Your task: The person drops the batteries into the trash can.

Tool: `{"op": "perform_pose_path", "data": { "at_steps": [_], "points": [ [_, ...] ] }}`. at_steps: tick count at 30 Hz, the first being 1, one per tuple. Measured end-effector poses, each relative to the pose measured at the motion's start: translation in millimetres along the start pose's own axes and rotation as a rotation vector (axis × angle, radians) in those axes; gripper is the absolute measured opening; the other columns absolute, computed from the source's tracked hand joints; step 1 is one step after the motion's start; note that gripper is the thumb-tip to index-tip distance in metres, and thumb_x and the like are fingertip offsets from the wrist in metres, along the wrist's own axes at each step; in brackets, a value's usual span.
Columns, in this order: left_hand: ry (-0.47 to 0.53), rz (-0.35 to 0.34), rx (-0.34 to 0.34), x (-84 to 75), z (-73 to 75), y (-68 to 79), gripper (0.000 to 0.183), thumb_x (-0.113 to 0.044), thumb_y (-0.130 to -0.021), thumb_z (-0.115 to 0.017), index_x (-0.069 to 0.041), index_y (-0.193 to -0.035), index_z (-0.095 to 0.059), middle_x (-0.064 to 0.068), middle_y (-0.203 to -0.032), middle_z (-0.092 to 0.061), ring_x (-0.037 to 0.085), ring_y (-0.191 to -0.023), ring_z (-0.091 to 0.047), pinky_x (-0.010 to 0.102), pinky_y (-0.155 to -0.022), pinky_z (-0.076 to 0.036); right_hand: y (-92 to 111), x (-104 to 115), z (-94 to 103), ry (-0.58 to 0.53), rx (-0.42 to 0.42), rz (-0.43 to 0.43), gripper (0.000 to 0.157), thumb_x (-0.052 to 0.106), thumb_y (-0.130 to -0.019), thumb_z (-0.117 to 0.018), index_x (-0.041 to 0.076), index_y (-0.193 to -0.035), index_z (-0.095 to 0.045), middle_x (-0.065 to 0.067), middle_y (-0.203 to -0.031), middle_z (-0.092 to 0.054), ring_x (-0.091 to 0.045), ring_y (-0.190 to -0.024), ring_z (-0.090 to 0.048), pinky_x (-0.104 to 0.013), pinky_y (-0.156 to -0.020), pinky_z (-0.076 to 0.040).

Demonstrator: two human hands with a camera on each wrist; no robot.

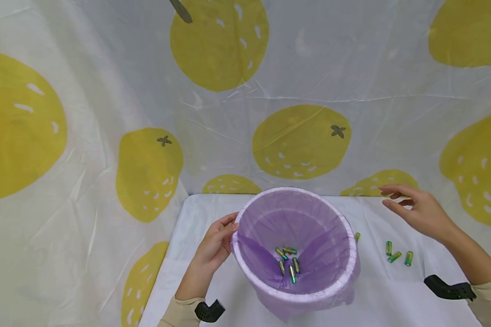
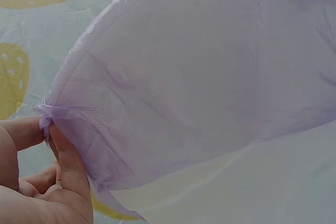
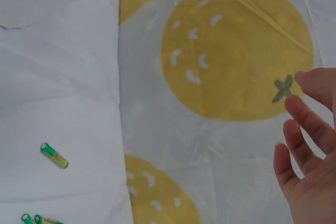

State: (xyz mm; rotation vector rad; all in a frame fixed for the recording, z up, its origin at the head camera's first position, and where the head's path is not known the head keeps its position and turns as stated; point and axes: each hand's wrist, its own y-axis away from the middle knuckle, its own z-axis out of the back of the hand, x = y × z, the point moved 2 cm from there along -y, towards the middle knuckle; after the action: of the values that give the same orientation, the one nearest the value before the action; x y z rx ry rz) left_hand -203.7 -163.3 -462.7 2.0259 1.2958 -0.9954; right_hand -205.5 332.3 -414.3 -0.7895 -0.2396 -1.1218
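My left hand [image 1: 213, 243] pinches the left rim of a bin [image 1: 295, 298] lined with a thin purple plastic bag. In the left wrist view, its thumb and fingers grip the bag's gathered edge [image 2: 52, 111] at the rim. Several green-and-yellow batteries [image 1: 292, 274] lie on the bottom inside the bin. To the right of the bin, my right hand [image 1: 425, 213] hovers above the table, fingers loosely bent and nothing between them. Below it, several more batteries [image 1: 394, 257] lie loose; one battery [image 1: 358, 236] is partly hidden behind the bin's rim.
A white cloth covers the table [image 1: 212, 206]. Behind and to the left hangs a pale curtain [image 1: 212, 118] printed with large yellow fruit. A black wrist device [image 1: 448, 289] sits on each forearm by the beige sleeves.
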Motion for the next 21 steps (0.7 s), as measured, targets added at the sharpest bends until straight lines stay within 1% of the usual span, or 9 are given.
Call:
{"op": "perform_pose_path", "data": {
  "at_steps": [2,5,8,14,18,21],
  "points": [
    [0.001,-0.006,0.009,-0.3,0.5,0.0,0.036,0.006,-0.104,-0.049,0.01,-0.139,-0.048,0.009,-0.109,-0.066,0.013,-0.088,-0.068,0.023,-0.071,-0.058,3,-6,-0.6,-0.001,-0.001,-0.031,0.035,0.004,-0.094,-0.075,0.001,-0.127,-0.066,0.03,-0.111,-0.056,0.014,-0.097,-0.049,-0.002,-0.079,-0.04],
    [0.009,-0.009,0.015,-0.3,0.4,0.1,0.035,0.006,-0.104,-0.049,0.01,-0.139,-0.049,0.009,-0.109,-0.066,0.014,-0.088,-0.068,0.023,-0.071,-0.058,9,-17,-0.4,-0.011,0.001,-0.087,0.035,0.005,-0.096,-0.073,0.001,-0.13,-0.064,0.032,-0.11,-0.054,0.014,-0.096,-0.047,0.0,-0.079,-0.039],
    [0.015,-0.009,0.014,-0.3,-0.2,0.0,0.035,0.006,-0.104,-0.049,0.009,-0.138,-0.049,0.009,-0.11,-0.065,0.014,-0.089,-0.068,0.023,-0.071,-0.058,15,-29,0.4,-0.023,0.007,-0.126,0.034,0.005,-0.097,-0.071,0.0,-0.13,-0.063,0.032,-0.11,-0.054,0.013,-0.096,-0.047,0.0,-0.078,-0.039],
    [0.022,-0.009,0.015,0.1,0.5,0.0,0.034,0.006,-0.104,-0.048,0.008,-0.138,-0.05,0.01,-0.11,-0.066,0.014,-0.088,-0.068,0.023,-0.071,-0.058,30,-54,-2.7,-0.022,0.023,-0.161,0.034,0.003,-0.097,-0.071,-0.002,-0.129,-0.062,0.032,-0.106,-0.055,0.015,-0.094,-0.047,-0.001,-0.075,-0.041],
    [0.021,-0.007,0.015,-0.3,0.7,0.4,0.034,0.006,-0.104,-0.048,0.008,-0.138,-0.05,0.009,-0.11,-0.066,0.014,-0.088,-0.068,0.023,-0.071,-0.058,41,-69,-7.2,-0.027,0.043,-0.197,0.034,0.007,-0.099,-0.07,-0.003,-0.13,-0.061,0.032,-0.107,-0.055,0.017,-0.094,-0.047,-0.003,-0.074,-0.042],
    [0.014,-0.007,0.007,-1.0,0.2,0.9,0.035,0.006,-0.104,-0.049,0.009,-0.138,-0.049,0.009,-0.11,-0.066,0.014,-0.089,-0.068,0.023,-0.071,-0.059,50,-77,-10.6,-0.034,0.059,-0.24,0.035,0.012,-0.101,-0.069,-0.003,-0.131,-0.059,0.026,-0.109,-0.057,0.016,-0.094,-0.046,-0.007,-0.07,-0.046]
  ]
}}
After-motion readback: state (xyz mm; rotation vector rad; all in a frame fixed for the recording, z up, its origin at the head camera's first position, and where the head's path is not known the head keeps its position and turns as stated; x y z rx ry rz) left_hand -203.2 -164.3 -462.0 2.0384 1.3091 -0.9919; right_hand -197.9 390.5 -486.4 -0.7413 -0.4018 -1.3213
